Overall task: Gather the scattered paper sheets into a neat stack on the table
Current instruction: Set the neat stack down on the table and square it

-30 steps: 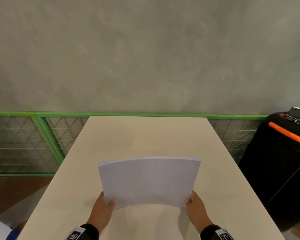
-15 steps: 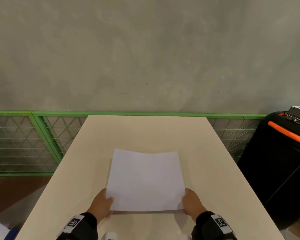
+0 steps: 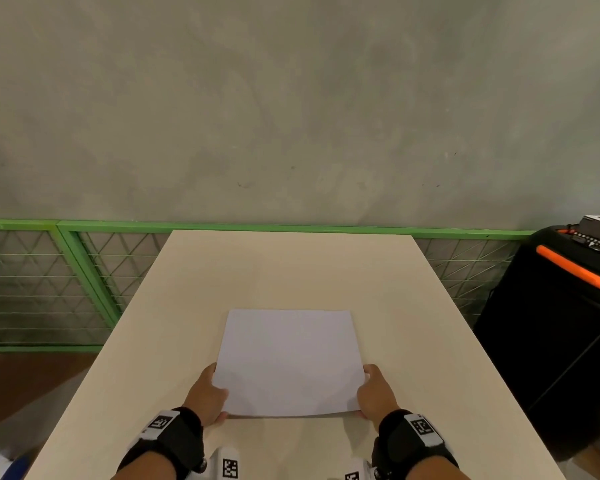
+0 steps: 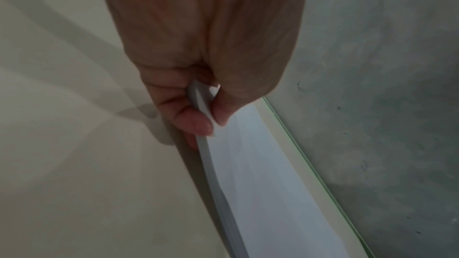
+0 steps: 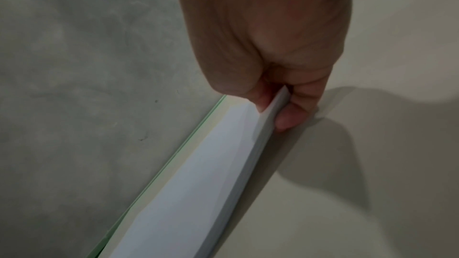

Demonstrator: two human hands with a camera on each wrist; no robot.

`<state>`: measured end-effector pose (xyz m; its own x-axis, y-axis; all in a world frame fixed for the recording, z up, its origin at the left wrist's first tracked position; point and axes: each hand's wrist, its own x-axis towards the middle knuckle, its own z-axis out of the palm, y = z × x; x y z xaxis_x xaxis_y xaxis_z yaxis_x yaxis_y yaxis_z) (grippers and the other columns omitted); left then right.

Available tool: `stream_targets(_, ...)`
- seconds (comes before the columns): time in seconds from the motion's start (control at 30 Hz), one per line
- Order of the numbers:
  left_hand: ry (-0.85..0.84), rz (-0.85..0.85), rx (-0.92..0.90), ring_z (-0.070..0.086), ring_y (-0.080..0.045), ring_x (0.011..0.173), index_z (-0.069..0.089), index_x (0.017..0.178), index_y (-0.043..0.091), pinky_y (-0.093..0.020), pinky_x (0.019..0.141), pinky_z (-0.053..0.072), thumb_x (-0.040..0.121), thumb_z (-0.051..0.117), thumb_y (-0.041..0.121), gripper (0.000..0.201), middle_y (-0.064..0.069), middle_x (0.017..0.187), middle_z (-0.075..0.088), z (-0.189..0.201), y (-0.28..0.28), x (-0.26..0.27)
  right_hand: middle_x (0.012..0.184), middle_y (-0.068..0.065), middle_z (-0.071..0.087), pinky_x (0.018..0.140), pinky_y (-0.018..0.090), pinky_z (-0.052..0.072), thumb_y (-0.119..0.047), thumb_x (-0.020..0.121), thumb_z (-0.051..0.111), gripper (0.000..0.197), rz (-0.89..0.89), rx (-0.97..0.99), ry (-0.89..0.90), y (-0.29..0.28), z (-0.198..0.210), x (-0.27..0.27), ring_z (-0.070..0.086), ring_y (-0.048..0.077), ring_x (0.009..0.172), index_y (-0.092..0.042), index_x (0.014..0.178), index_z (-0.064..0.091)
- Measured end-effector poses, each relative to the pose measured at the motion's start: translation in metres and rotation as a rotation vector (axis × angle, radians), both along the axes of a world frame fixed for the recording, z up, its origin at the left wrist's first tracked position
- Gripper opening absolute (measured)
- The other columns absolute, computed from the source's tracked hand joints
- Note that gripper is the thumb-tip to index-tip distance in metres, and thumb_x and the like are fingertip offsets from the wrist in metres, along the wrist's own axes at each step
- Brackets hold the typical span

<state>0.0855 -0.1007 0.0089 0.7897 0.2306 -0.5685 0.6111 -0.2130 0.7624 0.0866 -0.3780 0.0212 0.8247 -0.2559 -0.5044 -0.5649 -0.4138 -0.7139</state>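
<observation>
A white paper stack [image 3: 290, 362] lies nearly flat on the beige table [image 3: 291, 265], in its near middle. My left hand [image 3: 207, 398] pinches the stack's near left corner, and my right hand [image 3: 373, 396] pinches the near right corner. In the left wrist view the left hand [image 4: 198, 105] has its thumb on top of the paper stack [image 4: 263, 183] and its fingers under the edge. In the right wrist view the right hand [image 5: 278, 105] grips the paper stack [image 5: 198, 183] the same way. The near edge sits slightly off the table.
A green mesh fence [image 3: 66, 285] runs behind and to the left of the table, under a grey wall. A black case with an orange handle [image 3: 574, 271] stands off the table's right side. The table edges drop off on both sides.
The stack stood upright and bowed a second ago; both hands have tipped it forward and lowered it so it now lies nearly flat on the table.
</observation>
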Motion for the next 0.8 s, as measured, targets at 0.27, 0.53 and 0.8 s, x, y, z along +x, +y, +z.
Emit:
stream_targets(0.27,-0.061,-0.006,0.202,0.056,-0.035,0.097,0.051,0.126,0.007,-0.038,0.07,0.056,0.084,0.043,0.0,0.043,-0.014,0.112,0.058,-0.007,-0.004,0.003,0.098,0.01,0.05,0.089,0.044,0.052,0.004,0.087,0.031,0.045,0.005,-0.061,0.019,0.001,-0.006,0.006,0.05,0.029,0.088,-0.006,0.128,0.045)
stream_targets(0.53,-0.037,-0.091,0.39,0.058,-0.033,0.106,0.056,0.122,0.003,-0.03,0.081,0.043,0.082,0.049,0.006,0.04,-0.019,0.118,0.063,-0.005,-0.005,0.001,0.132,0.021,0.049,0.085,0.032,0.049,0.001,0.09,0.028,0.054,0.042,-0.131,0.052,-0.002,-0.012,0.008,0.051,0.031,0.099,-0.014,0.141,0.034)
stream_targets(0.8,0.03,-0.151,0.483,0.053,-0.034,0.115,0.045,0.135,0.012,-0.035,0.092,0.044,0.087,0.047,0.018,0.049,-0.019,0.132,0.048,-0.004,-0.003,-0.003,0.132,0.02,0.042,0.095,0.035,0.045,-0.006,0.089,0.028,0.053,0.047,-0.263,0.083,0.0,-0.015,0.006,0.051,0.035,0.113,-0.021,0.139,0.035)
